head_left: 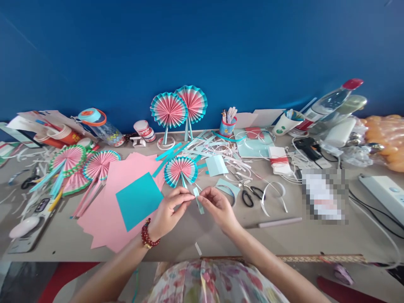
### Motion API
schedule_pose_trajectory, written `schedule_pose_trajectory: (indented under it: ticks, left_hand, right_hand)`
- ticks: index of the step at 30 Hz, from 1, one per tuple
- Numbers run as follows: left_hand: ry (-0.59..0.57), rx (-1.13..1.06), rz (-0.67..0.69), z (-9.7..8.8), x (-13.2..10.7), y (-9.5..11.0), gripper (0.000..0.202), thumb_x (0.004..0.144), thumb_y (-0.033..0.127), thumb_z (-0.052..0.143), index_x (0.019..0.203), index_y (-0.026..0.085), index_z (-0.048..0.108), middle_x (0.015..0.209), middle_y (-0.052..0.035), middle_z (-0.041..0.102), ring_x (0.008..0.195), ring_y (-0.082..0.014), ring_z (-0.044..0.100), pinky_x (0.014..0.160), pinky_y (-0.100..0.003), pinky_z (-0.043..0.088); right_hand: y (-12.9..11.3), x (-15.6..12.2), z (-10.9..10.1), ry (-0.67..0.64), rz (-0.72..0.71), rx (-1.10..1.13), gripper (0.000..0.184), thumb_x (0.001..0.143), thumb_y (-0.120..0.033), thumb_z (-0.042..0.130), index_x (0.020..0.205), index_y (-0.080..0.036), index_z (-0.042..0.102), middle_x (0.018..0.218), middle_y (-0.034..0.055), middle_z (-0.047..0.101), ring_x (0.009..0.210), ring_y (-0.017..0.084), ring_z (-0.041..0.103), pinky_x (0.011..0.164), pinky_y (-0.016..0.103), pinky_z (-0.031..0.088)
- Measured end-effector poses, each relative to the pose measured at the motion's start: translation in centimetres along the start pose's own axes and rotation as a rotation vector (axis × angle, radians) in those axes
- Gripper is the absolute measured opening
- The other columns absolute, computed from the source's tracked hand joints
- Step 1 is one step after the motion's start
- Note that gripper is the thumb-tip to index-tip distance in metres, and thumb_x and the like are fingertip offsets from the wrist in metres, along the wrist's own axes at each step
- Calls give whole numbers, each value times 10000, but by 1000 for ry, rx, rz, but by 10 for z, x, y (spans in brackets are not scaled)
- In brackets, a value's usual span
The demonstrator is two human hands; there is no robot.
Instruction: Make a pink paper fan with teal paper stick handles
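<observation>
A: Where is the pale strip (200,207) to be found?

B: It is held between the two hands, above the tabletop (227,244) and in front of the patterned clothing (211,284). Its upper part is met on one side by the left hand (168,210) and on the other by the right hand (219,208).

A: How are the hands set?

B: They are held close together, the fingertips almost meeting at the strip. By the right hand it appears to be pinched; whether it is gripped by the left as well, or only touched at its edge, cannot be told.

A: Which way is the long axis pointed?

B: It is pointed roughly away from the clothing, the near end slanted a little to the right (a free tail is seen below the fingertips).

A: And what is placed nearest?

B: The small paper fan (181,170) is laid just beyond the hands and slightly leftward, so the left hand is the nearer one. Its stem (184,182) is turned toward the fingers. A blue-green sheet (139,202) is spread left of the left hand; scissors (248,198) are placed right of the right.
</observation>
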State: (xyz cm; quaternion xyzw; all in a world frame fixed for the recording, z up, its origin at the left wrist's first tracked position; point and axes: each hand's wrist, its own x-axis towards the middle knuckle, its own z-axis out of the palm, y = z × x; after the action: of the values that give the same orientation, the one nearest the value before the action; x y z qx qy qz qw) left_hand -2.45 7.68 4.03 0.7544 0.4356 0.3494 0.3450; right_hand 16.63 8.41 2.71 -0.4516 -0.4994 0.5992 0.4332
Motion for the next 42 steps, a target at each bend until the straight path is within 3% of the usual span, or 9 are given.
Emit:
schedule_pose_trajectory:
  ticks: [4,6,9,13,19,27,32,38,42]
  left_hand:
    - [27,229,37,-12,1,-9,259,969,154,482,1143,236,655,1140,-66,652,1022,-177,637,892,-305,528]
    - [48,388,69,-22,7,-18,265,973,162,486,1179,231,639,1155,-70,653,1057,-196,612,944,-351,505]
    - [-71,610,172,-35,18,-31,288,968,159,483,1199,238,635,1234,-79,627,1144,-241,551,992,-428,467]
    - [-232,746,296,-38,33,-41,212,969,178,499,1080,229,672,1252,-78,612,1207,-254,501,994,-427,448]
    - [-288,700,370,-26,44,-46,165,970,173,510,907,210,658,1007,-39,668,1046,-206,564,914,-371,453]
    - [-285,662,382,4,40,-34,206,993,186,459,916,200,649,966,-52,655,1010,-207,561,901,-363,464]
    - [-272,559,330,18,32,-27,177,988,186,468,973,195,644,1017,-64,658,1046,-219,562,927,-379,461]
    - [-272,480,342,18,29,-25,209,987,198,465,1077,213,653,1104,-75,671,1095,-226,566,968,-411,457]
    - [-284,485,349,17,28,-25,197,987,190,471,1053,213,655,1150,-64,669,1140,-232,554,992,-422,443]
  right_hand:
    - [1,-3,-4,-11,-56,-204,221,917,-403,576,829,-201,568,680,-13,557,592,129,511,531,229,399]
    - [0,-7,-6,-7,-147,-366,158,932,-337,544,842,-209,571,740,10,611,665,154,570,597,248,435]
    - [-1,-11,-9,-21,-258,-545,113,941,-270,507,860,-220,569,805,25,652,745,175,618,703,274,454]
    - [4,-14,-12,-27,-195,-595,110,933,-254,505,836,-228,552,730,0,629,663,166,602,629,260,436]
    - [9,-18,-19,-5,-177,-655,66,894,-212,526,848,-231,570,748,3,656,697,178,624,639,263,451]
    - [13,-25,-33,52,-230,-821,98,908,-188,516,850,-230,583,753,17,658,706,191,628,661,278,454]
    - [14,-33,-42,56,-293,-923,118,931,-174,513,882,-225,608,821,44,698,771,218,648,699,309,461]
    - [16,-40,-44,43,-391,-948,162,953,-159,492,930,-222,639,853,59,720,790,228,652,744,350,489]
    - [19,-40,-41,37,-400,-966,178,969,-163,471,928,-216,636,847,66,709,782,225,640,749,354,492]
